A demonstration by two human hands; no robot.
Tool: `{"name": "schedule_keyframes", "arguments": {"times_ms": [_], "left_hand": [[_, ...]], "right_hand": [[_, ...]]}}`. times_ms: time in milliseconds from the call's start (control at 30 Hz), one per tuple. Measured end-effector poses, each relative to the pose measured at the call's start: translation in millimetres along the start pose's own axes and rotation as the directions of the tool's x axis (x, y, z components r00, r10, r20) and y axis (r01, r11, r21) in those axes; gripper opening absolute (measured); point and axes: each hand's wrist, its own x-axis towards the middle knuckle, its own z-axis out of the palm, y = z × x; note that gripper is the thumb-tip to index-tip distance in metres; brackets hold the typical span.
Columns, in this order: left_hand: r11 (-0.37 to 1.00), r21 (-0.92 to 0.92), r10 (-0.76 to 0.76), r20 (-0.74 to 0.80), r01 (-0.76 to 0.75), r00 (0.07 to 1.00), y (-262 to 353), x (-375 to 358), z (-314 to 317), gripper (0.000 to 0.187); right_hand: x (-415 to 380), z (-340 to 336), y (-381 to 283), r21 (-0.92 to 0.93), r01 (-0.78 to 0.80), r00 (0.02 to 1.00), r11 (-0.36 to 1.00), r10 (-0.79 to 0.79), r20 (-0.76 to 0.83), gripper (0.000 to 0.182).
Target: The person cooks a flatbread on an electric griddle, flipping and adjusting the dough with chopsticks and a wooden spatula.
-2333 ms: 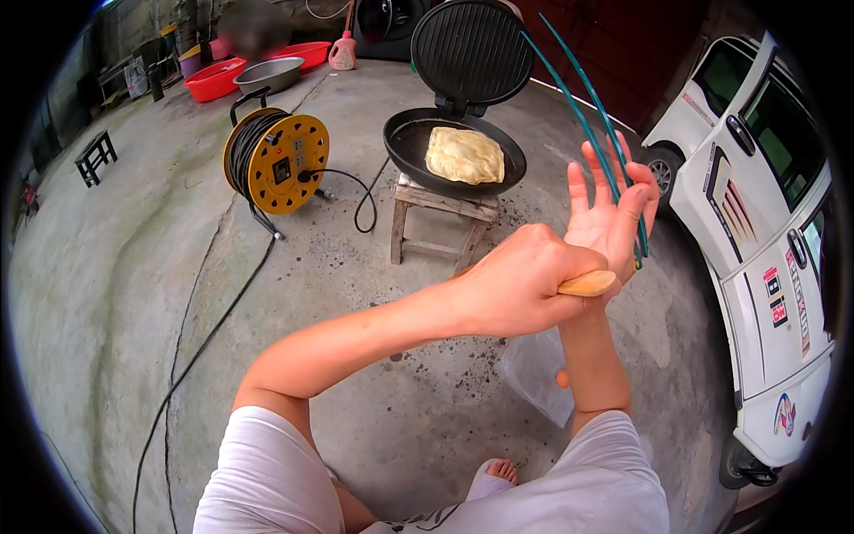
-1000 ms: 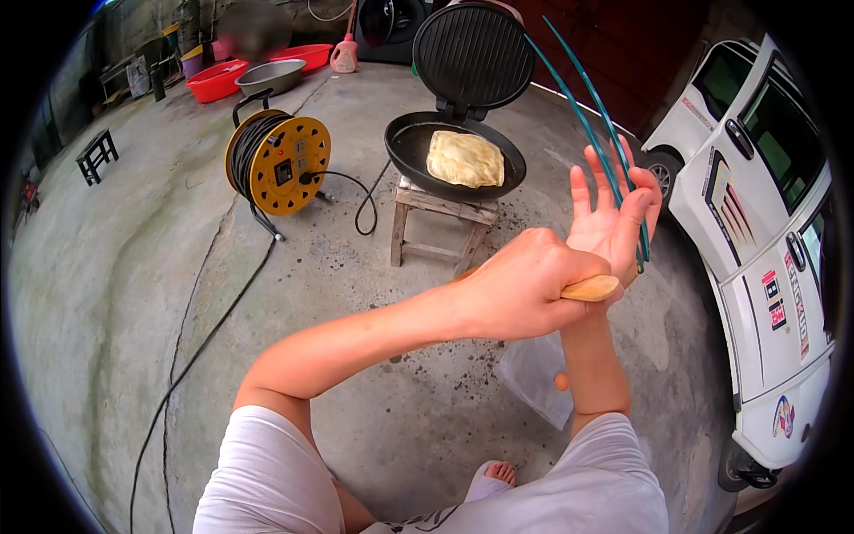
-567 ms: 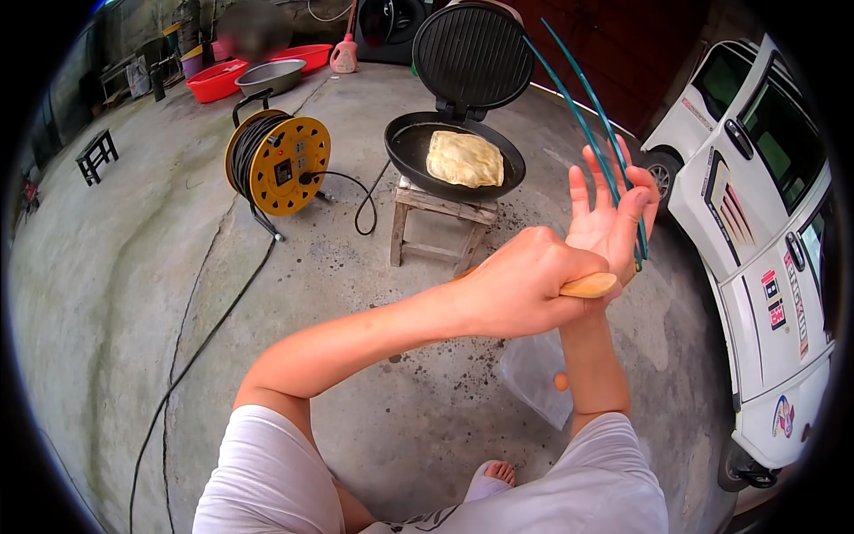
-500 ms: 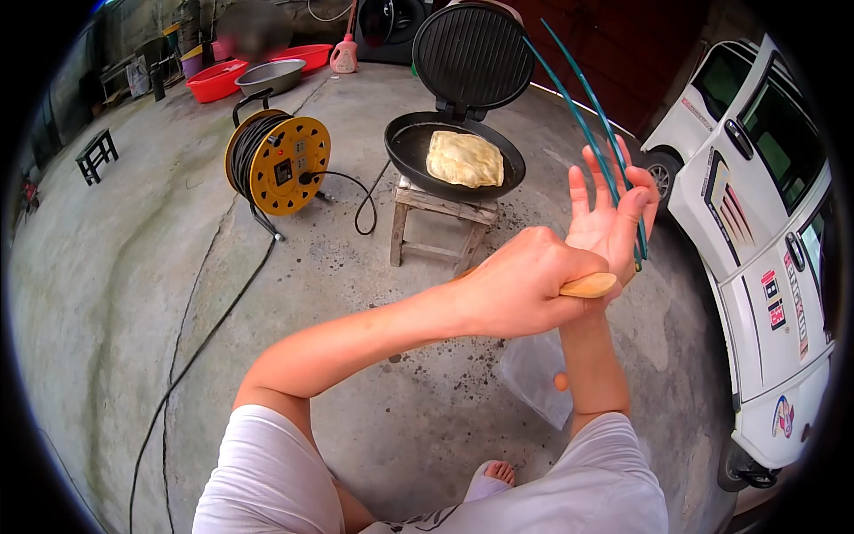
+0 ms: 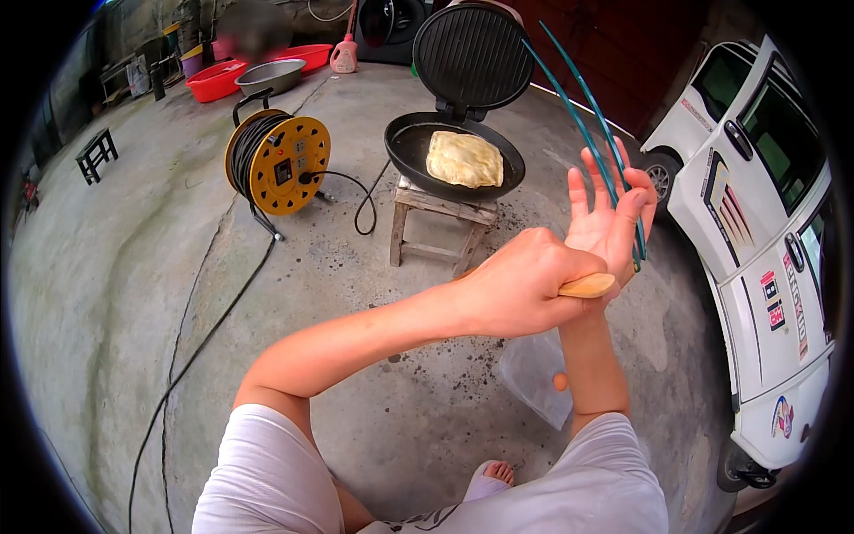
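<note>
Chopsticks [image 5: 590, 95] slightly lower than before

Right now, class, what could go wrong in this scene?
The pan juts past the edges of the stool, so a knock might tip it. The cord loops beside the stool and could get snagged. The chopsticks are in the right hand with several fingers spread, so they might slip.

The left hand [image 5: 538, 278] covers most of the wooden-looking tool [image 5: 587, 286], so its kind cannot be told, and it hides also a part of the right hand [image 5: 594, 230]. Above the basins [image 5: 216, 86], one round patch [image 5: 253, 29] is blurred. The print [image 5: 436, 516] on the shirt [image 5: 551, 498] is cut by the lower edge
</note>
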Motion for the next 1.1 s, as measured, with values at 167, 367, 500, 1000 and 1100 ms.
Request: {"name": "schedule_keyframes", "arguments": {"times_ms": [167, 367, 500, 1000, 1100], "left_hand": [[1.000, -0.001, 0.018, -0.002, -0.018, 1.000, 0.2, 0.5, 0.1, 0.007], [1.000, -0.012, 0.002, 0.006, -0.002, 1.000, 1.2, 0.7, -0.1, 0.005], [1.000, -0.009, 0.019, 0.002, -0.019, 1.000, 0.8, 0.8, 0.3, 0.005], [1.000, 0.000, 0.013, -0.013, -0.013, 1.000, 2.9, 1.9, -0.2, 0.005], [1.000, -0.001, 0.019, -0.003, -0.019, 1.000, -0.6, 0.8, 0.4, 0.010]], "right_hand": [[-0.3, 2.4, -2.8, 0.023, -0.006, 1.000, 1.000, 0.006, -0.013, 0.026], [0.2, 1.3, -2.7, 0.012, 0.003, 1.000, 1.000, -0.003, -0.004, 0.027], [0.3, 1.1, -3.0, 0.011, 0.008, 1.000, 1.000, -0.008, -0.003, 0.027], [1.8, 2.4, -3.8, 0.005, 0.027, 1.000, 1.000, -0.027, 0.013, 0.029], [6.3, -1.2, -1.7, -0.022, 0.065, 0.991, 0.998, -0.062, 0.117, 0.028]]}}
